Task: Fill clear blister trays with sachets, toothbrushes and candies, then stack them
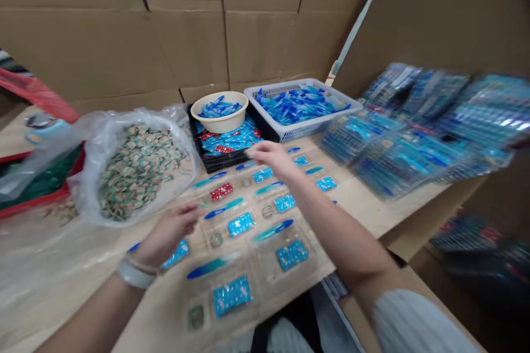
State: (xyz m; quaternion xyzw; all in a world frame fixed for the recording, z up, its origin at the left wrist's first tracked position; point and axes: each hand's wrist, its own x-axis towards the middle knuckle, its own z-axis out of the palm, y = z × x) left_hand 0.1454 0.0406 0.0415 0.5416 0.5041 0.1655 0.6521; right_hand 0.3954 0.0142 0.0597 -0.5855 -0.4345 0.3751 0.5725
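Across the bench [360,201] right in front of you, clear trays [268,269] are lying side by side in rows. Most are carrying a blue pen-like piece [209,267] and a dotted packet [232,296], and several are also holding a small greenish piece [196,317]. One red packet [221,192] is sitting among the blue ones, towards the far left.

Your left hand [169,229] is hovering over the left side, fingers curled near that red packet; a greenish bit is showing by the fingertips, but I cannot tell whether you are pinching it. Your right hand [275,157] is hanging over the far rows, fingers bent together, and blur is hiding whether anything is between them.

You appear to be filling the trays, probably with the greenish pieces. The next placement seems to be calling for a light drop into a bare spot, such as the near-right tray, where no such piece is showing, without nudging neighbours.

Beyond the rows, a plastic bag [91,198] is holding more greenish pieces, a black crate [219,164] is holding packets under a cream bowl [226,124], and a white basket [285,133] is holding more blue pieces. Farther right, stacked packs [385,165] are crowding the bench.
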